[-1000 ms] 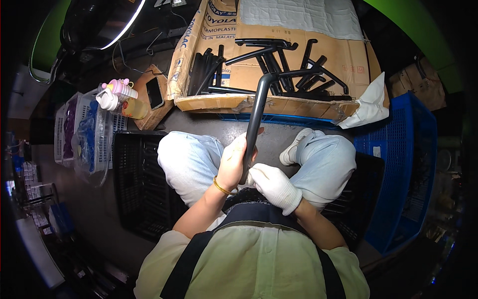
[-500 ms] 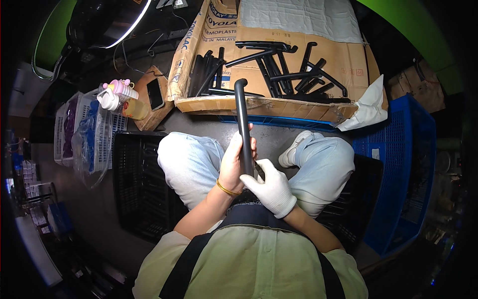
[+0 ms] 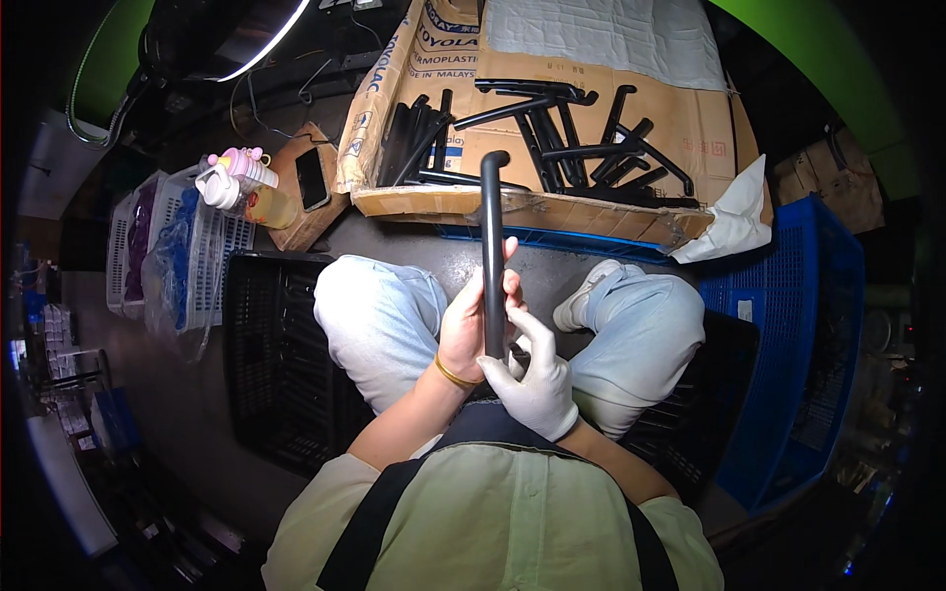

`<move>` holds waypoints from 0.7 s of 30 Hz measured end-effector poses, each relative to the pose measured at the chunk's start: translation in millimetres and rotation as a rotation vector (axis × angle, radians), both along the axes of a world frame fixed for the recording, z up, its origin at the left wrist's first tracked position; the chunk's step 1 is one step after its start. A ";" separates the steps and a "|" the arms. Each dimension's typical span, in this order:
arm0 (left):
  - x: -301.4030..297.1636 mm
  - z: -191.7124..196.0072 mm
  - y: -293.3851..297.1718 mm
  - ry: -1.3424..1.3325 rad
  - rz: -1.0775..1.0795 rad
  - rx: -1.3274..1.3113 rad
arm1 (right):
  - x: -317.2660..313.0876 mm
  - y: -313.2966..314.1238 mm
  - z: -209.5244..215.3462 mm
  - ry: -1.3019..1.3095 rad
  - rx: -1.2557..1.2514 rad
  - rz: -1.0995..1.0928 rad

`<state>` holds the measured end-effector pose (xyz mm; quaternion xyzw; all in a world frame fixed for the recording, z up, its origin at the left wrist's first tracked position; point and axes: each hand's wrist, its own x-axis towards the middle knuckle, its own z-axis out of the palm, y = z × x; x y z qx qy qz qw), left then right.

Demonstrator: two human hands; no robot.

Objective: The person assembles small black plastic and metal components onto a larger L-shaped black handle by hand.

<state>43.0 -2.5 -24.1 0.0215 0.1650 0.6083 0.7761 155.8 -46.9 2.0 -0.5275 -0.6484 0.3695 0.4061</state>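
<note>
My bare left hand (image 3: 467, 323), with a yellow band at the wrist, is wrapped round a long black plastic handle (image 3: 493, 246). The handle stands almost upright in the view, its short bent end at the far end. On my right hand (image 3: 537, 384) is a white knit glove. Its thumb touches the handle's near end, and its fingers curl beside the shaft. Something small and dark shows between that thumb and forefinger, too hidden to name. Beyond my hands, several similar black handles (image 3: 562, 148) lie in a loose heap on a cardboard-lined tray (image 3: 434, 202).
Black crates (image 3: 246, 364) flank my knees. At the right stands a tall blue crate (image 3: 778, 394). White baskets (image 3: 118, 266), pink-and-white bottles (image 3: 241, 182) and a phone (image 3: 309, 180) on a cardboard box are at the left. A lamp (image 3: 227, 39) hangs at the upper left.
The handle has shifted slightly right and is more upright. My right hand has moved a little down, its thumb and forefinger further apart. My left hand still holds the handle.
</note>
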 end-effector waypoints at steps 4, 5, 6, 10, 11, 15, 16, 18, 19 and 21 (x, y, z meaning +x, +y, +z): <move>3.1 -1.9 -2.5 -0.154 -0.081 -0.003 | 1.7 8.1 -3.5 -0.196 0.176 0.136; 3.4 1.0 -3.2 -0.156 -0.094 -0.034 | 0.9 8.4 -2.7 -0.256 0.181 0.157; 3.0 4.0 -2.9 -0.157 -0.091 -0.035 | 0.2 6.8 -2.5 -0.258 0.149 0.132; 2.9 11.0 -0.4 -0.195 -0.110 -0.063 | 1.1 7.3 -3.1 -0.207 0.226 0.177; 3.5 12.0 -0.3 -0.221 -0.120 -0.074 | 2.3 6.5 -9.1 -0.156 0.307 0.202; 4.6 11.9 -0.6 -0.250 -0.162 -0.088 | 4.5 2.8 -10.8 -0.042 0.345 0.266; 4.9 9.3 0.4 -0.285 -0.169 -0.092 | 4.7 1.8 -10.7 -0.043 0.345 0.268; 3.4 3.7 1.2 -0.345 -0.179 -0.087 | 5.1 0.3 -10.1 -0.001 0.336 0.319; 2.5 1.5 1.8 -0.404 -0.190 -0.083 | 6.2 -0.6 -9.8 -0.002 0.338 0.321; 0.6 -2.3 3.3 -0.398 -0.192 -0.072 | 9.1 -2.0 -10.1 0.047 0.315 0.360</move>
